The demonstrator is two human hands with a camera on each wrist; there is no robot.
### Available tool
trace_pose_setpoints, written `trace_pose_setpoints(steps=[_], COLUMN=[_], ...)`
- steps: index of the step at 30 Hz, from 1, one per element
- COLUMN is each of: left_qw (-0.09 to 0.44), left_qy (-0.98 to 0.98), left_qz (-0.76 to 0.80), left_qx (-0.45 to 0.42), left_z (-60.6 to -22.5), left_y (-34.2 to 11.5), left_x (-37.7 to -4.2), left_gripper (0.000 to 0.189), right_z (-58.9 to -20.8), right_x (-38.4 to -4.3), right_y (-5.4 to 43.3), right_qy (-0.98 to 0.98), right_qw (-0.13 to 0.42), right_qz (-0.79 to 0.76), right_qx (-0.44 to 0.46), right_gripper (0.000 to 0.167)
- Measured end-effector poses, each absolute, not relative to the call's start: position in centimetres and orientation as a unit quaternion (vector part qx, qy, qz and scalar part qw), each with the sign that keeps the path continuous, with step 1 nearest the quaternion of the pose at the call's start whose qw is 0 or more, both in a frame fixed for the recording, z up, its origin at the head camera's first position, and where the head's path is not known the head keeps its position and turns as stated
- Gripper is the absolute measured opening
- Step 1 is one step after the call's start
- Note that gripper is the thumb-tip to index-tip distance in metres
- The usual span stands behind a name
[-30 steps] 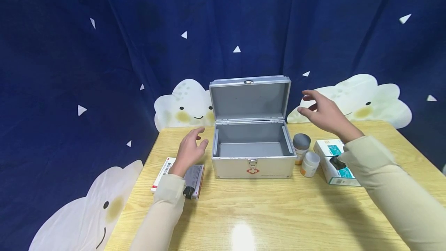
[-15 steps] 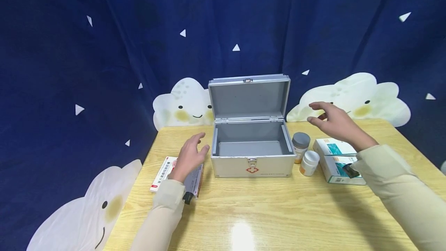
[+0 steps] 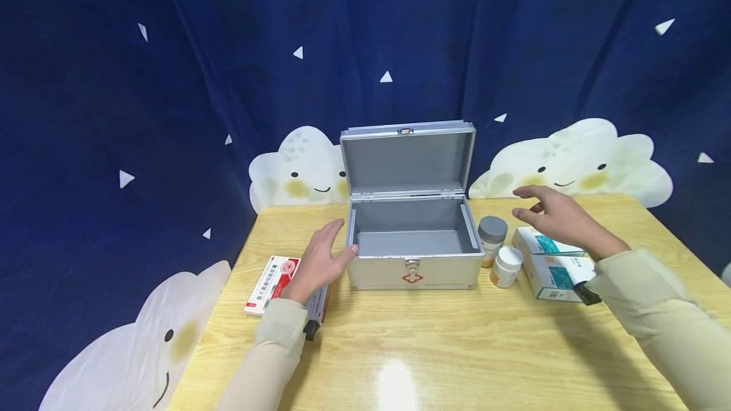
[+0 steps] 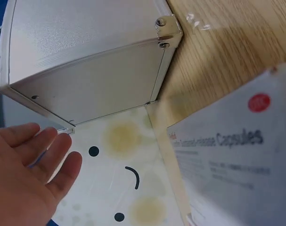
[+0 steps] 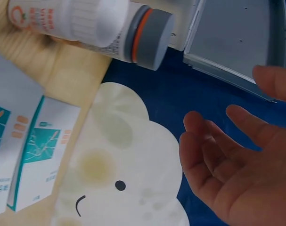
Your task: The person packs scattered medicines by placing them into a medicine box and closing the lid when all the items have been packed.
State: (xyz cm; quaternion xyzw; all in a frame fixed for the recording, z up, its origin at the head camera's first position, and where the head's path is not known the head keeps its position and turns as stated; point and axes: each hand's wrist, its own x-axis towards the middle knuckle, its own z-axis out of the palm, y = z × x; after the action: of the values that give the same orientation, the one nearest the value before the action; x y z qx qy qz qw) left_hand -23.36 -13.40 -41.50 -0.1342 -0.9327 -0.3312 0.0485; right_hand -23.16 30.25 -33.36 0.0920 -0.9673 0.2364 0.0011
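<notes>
A silver first-aid case (image 3: 377, 276) with a red cross stands on the table, lid raised, its inside bare. My left hand (image 3: 317, 265) hovers by the case's left front corner, fingers extended and holding nothing. Under it lie a red-and-white medicine box (image 3: 268, 287) and a second box, partly hidden by the wrist; a capsule box (image 4: 227, 155) shows close up in the left wrist view. My right hand (image 3: 559, 217) hangs with loosely bent fingers above two white-and-teal boxes (image 3: 562, 274), touching neither. Beside the case stand a grey-lidded bottle (image 3: 492, 229) and a white-lidded bottle (image 3: 506, 266).
The wooden table (image 3: 457, 347) reaches out in front of the case. Behind it hangs a dark blue curtain (image 3: 274, 94) with white triangles and cloud faces. The raised lid (image 3: 408, 163) stands up at the back of the case.
My right hand has moved down and to the right, away from the lid. My left hand has shifted slightly right and lower, with its fingers spreading. The case, bottles and boxes stay put.
</notes>
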Motion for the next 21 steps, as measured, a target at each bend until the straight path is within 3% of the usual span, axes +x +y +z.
trace_pose_setpoints(steps=[21], left_qw=[0.069], left_qy=[-0.937], left_qz=[-0.274], left_qx=[-0.207], left_z=[-42.1], left_y=[-13.5], left_x=[-23.9], left_gripper=[0.076], right_z=[-35.1], right_x=[-23.5], right_y=[31.8], right_qy=[-0.968], right_qw=[-0.011], right_qz=[0.223], right_qx=[0.113], right_gripper=[0.055])
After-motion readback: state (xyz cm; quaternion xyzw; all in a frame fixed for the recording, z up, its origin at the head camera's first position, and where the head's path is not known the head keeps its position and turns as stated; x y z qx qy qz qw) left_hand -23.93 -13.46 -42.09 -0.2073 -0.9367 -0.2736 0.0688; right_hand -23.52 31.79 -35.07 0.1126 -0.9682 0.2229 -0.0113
